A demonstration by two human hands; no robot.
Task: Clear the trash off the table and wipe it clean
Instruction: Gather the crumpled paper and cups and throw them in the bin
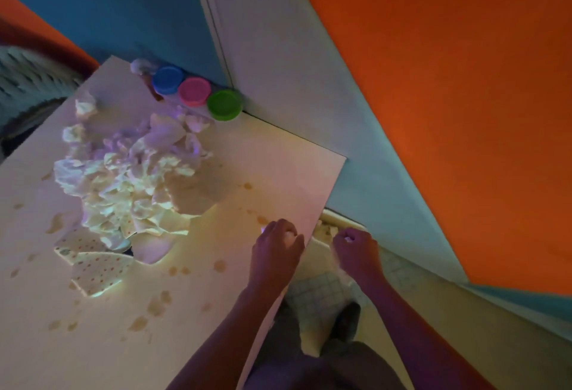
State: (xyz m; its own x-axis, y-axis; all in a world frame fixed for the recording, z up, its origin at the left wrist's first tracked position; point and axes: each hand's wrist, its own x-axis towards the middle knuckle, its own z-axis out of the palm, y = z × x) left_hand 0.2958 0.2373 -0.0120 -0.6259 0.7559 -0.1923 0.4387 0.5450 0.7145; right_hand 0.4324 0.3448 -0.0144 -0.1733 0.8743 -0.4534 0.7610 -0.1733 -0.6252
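From the head view I see the white table tilted in the picture, with many brown stains spread on its near part. In the middle of the table lies a big heap of crumpled white paper, and at the near side of this heap there are dotted napkin pieces lying flat. Two small paper balls lie apart from the heap, toward the far left corner. At the far edge, against the blue wall, stand three small tubs in a row, touching each other: the blue lid, the pink lid and the green lid. Behind the blue one there is a small object which is too blurred for me to name. My left hand is at the right edge of the table, fingers curled, and something small and pale shows at the fingertips; I cannot tell surely if it holds it. My right hand is beyond the table edge, over the floor, also curled into a fist, with a small white bit visible between the fingers, so it seems to pinch a scrap of paper. Under this hand I see a pale container with light pieces inside. The orange wall fills the right side.
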